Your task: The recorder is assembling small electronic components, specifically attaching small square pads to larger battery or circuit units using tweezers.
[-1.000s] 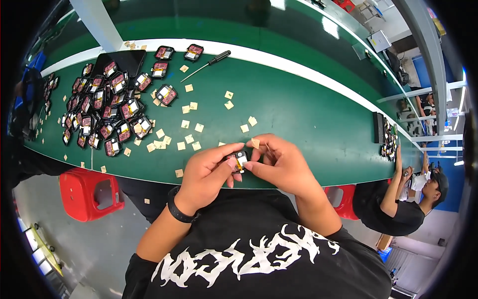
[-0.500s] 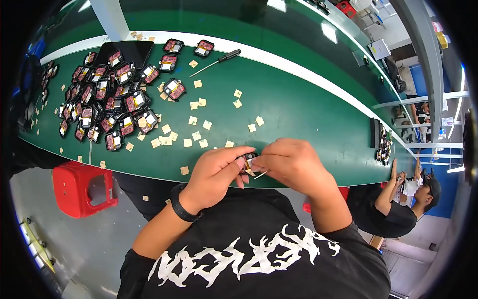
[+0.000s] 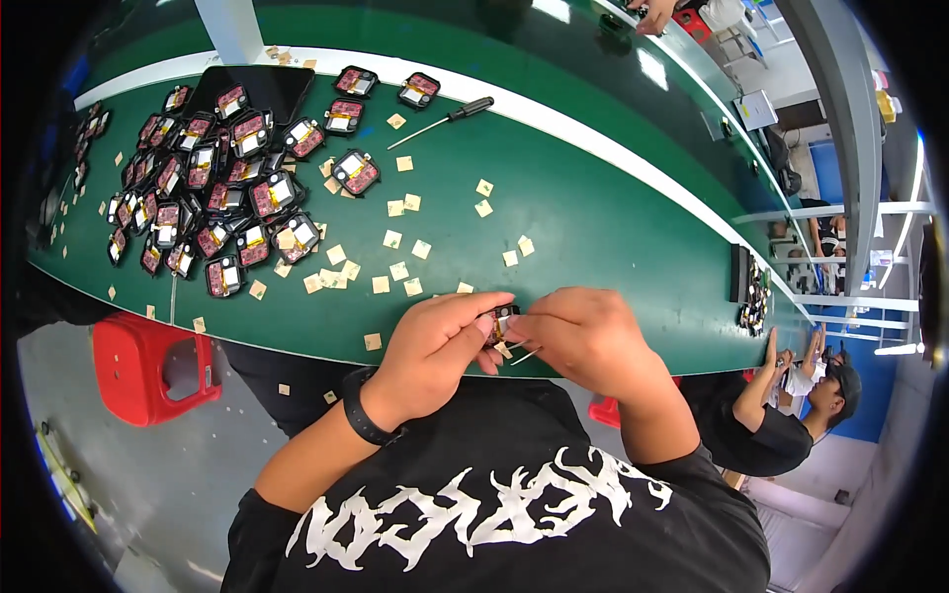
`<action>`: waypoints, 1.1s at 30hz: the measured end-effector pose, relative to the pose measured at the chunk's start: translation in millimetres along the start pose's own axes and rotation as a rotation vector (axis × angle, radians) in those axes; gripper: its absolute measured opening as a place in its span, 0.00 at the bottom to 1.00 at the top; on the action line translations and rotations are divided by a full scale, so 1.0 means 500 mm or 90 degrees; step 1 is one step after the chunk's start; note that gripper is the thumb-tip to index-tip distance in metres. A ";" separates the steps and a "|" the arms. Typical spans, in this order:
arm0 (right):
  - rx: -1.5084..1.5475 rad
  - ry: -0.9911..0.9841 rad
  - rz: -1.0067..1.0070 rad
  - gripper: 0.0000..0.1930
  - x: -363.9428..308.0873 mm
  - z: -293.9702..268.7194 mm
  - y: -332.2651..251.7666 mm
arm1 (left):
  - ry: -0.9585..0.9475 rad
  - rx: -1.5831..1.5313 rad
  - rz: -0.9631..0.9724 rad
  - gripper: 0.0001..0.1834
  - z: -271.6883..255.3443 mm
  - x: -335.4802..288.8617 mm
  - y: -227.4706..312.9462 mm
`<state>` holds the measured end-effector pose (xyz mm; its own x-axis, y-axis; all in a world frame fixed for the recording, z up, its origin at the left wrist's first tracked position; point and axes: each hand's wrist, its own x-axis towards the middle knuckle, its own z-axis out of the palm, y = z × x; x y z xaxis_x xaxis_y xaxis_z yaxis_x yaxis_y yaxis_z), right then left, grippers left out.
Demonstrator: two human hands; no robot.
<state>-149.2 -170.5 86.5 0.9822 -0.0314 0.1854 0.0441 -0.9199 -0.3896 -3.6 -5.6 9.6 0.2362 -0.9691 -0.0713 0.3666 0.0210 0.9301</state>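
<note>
My left hand point(image 3: 435, 341) is closed around a small black-cased electronic unit point(image 3: 501, 321) with a red circuit board, held just over the table's near edge. My right hand point(image 3: 591, 334) pinches thin metal tweezers point(image 3: 525, 357), their bright prongs showing below the fingers. The fingertips of both hands meet at the unit and cover much of it. A small beige square point(image 3: 502, 350) shows at the unit's lower edge. Left of my hands, several like units point(image 3: 272, 195) lie heaped on the green table point(image 3: 583, 217), with loose beige paper squares point(image 3: 381, 285) scattered around.
A black-handled screwdriver point(image 3: 465, 112) lies near the back ledge. A dark flat tray point(image 3: 287, 91) sits behind the heap. More units point(image 3: 754, 301) are at the table's far right, where a co-worker point(image 3: 791, 415) sits. A red stool point(image 3: 138, 381) stands below left.
My hands stay together at the unit, with slight movement of the right fingers. The tweezers' prongs show more plainly. The whole view has shifted slightly.
</note>
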 end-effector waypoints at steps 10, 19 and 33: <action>0.302 0.077 0.290 0.05 -0.002 -0.016 -0.025 | 0.022 -0.128 -0.037 0.21 0.006 0.000 0.003; 0.174 0.080 0.399 0.07 -0.034 -0.021 -0.046 | 0.010 -0.144 -0.030 0.22 0.000 -0.003 0.004; -0.110 0.085 0.150 0.14 -0.039 0.022 -0.065 | 0.061 0.084 0.030 0.24 0.022 -0.005 -0.001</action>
<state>-167.8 -135.7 85.5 0.9282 -0.2928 0.2296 -0.2253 -0.9334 -0.2794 -14.5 -5.8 13.3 0.3375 -0.9398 -0.0542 0.2328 0.0276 0.9721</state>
